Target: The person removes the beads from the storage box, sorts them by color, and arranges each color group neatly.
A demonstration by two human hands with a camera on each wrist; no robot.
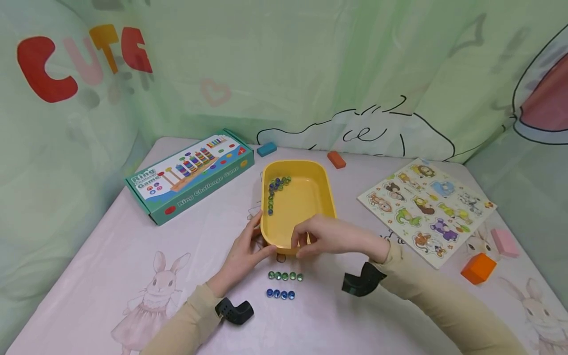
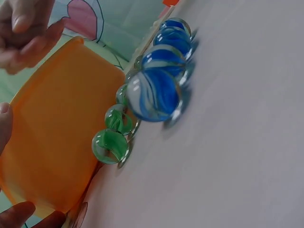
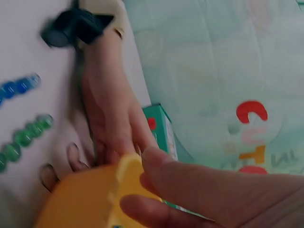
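Observation:
A yellow plastic tub [image 1: 298, 207] stands on the table, with several blue and green marbles [image 1: 271, 202] along its left inner wall. My left hand [image 1: 241, 254] grips the tub's near left corner, thumb by the near rim and fingers along the outer side. Over the near rim, toward the right, is my right hand [image 1: 326, 235], its fingers bent down and parted from the thumb; no object shows between them. In front of the tub lies a row of green marbles [image 1: 285, 276]. Nearer to me runs a row of blue marbles [image 2: 156, 95].
A green Ring Challenge Game box [image 1: 195, 177] lies at the back left. Behind the tub are a blue block [image 1: 266, 149] and a red block [image 1: 336, 159]. On the right lie an animal puzzle board [image 1: 426, 209], an orange block [image 1: 478, 268] and a pink block [image 1: 505, 242].

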